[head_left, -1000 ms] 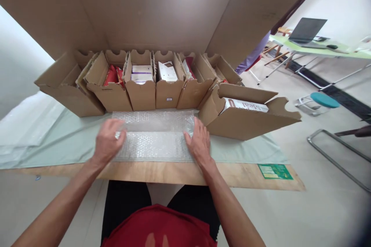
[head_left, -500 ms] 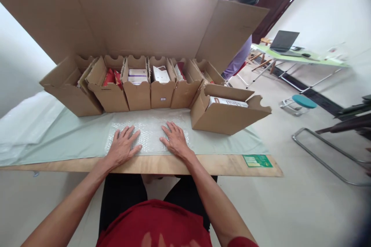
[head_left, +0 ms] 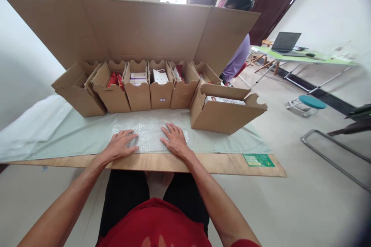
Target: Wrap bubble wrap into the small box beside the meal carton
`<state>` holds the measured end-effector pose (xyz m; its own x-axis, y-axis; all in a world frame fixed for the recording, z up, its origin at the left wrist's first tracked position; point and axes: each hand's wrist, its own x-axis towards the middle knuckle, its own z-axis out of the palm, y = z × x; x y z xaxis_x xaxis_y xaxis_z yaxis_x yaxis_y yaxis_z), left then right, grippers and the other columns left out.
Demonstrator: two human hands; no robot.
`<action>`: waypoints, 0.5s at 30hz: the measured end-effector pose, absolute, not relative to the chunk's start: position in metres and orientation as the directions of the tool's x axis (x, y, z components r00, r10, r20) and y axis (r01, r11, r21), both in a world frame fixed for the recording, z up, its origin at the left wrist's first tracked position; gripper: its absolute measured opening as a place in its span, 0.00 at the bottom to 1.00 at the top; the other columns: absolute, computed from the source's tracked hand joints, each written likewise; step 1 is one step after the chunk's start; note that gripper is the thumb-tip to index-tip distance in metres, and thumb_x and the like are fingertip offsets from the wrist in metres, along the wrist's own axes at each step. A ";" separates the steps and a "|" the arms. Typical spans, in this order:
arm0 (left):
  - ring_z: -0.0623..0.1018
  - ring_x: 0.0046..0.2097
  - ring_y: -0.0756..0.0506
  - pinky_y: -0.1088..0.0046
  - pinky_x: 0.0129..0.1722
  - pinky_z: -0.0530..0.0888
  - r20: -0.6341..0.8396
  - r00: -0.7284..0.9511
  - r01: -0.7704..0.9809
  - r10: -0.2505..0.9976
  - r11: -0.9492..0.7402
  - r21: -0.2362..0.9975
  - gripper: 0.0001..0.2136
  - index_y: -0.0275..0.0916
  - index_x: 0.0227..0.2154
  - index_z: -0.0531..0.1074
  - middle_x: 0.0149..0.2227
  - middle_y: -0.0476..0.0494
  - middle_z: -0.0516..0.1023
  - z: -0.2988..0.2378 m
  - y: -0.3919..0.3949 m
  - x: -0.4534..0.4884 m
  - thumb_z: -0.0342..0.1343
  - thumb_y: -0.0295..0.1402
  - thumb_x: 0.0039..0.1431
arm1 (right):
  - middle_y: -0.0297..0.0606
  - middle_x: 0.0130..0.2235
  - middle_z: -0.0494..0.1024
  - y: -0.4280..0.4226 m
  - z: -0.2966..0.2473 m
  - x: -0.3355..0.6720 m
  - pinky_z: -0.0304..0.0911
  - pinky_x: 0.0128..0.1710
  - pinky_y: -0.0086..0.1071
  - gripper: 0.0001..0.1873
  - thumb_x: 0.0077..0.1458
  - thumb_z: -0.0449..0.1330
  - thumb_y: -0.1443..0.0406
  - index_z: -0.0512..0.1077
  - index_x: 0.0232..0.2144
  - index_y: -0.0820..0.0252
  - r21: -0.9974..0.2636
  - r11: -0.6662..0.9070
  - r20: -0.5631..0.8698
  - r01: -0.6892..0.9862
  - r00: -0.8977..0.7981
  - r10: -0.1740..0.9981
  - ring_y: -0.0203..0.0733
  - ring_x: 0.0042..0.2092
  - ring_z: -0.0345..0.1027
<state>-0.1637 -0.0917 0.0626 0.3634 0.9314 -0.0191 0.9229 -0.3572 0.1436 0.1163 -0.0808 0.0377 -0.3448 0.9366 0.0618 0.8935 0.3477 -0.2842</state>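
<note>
A sheet of clear bubble wrap [head_left: 149, 133] lies flat on the pale green cloth in front of me. My left hand [head_left: 121, 144] rests on its left part, fingers stretched out and apart. On the right part lies my right hand [head_left: 175, 139], palm down with the fingers spread. Neither hand holds anything. Just right of the bubble wrap stands a cardboard bin [head_left: 227, 115] with a white box marked "Meal" [head_left: 224, 100] inside.
Several open cardboard bins [head_left: 162, 98] stand in a row behind the wrap, some holding boxes and red packets [head_left: 115, 80]. A tall cardboard panel [head_left: 145, 27] rises behind them. More bubble wrap [head_left: 31, 127] is piled at left. Other people are partly visible beyond the panel.
My left hand has shifted slightly and turned, its fingers pointing more to the right. My right hand stays nearly in place. The camera view has tilted a little.
</note>
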 end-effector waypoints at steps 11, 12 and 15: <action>0.65 0.70 0.35 0.50 0.67 0.66 0.136 0.520 0.810 0.843 -0.537 0.235 0.24 0.39 0.64 0.66 0.69 0.33 0.66 0.047 -0.045 -0.086 0.51 0.32 0.66 | 0.49 0.68 0.67 -0.031 0.064 0.129 0.56 0.66 0.48 0.26 0.67 0.59 0.59 0.69 0.64 0.59 -0.385 0.369 -0.008 0.846 -0.403 0.915 0.52 0.68 0.59; 0.64 0.71 0.35 0.50 0.67 0.65 0.133 0.525 0.808 0.841 -0.541 0.232 0.25 0.38 0.66 0.64 0.70 0.32 0.65 0.045 -0.039 -0.082 0.51 0.33 0.67 | 0.49 0.69 0.66 -0.023 0.063 0.123 0.55 0.66 0.47 0.26 0.67 0.58 0.61 0.68 0.65 0.59 -0.380 0.374 0.007 0.846 -0.402 0.916 0.51 0.69 0.58; 0.61 0.72 0.34 0.49 0.70 0.60 0.100 0.520 0.822 0.848 -0.529 0.212 0.27 0.34 0.67 0.62 0.71 0.30 0.63 0.036 -0.030 -0.087 0.51 0.37 0.68 | 0.49 0.70 0.63 -0.012 0.054 0.110 0.50 0.69 0.45 0.27 0.68 0.58 0.63 0.67 0.66 0.61 -0.367 0.401 0.037 0.839 -0.418 0.908 0.51 0.71 0.53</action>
<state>-0.0868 -0.0295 0.0357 0.5202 0.8481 0.1004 0.8217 -0.5290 0.2121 0.1098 -0.0116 0.0544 -0.4178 0.9078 0.0369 0.8391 0.4011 -0.3674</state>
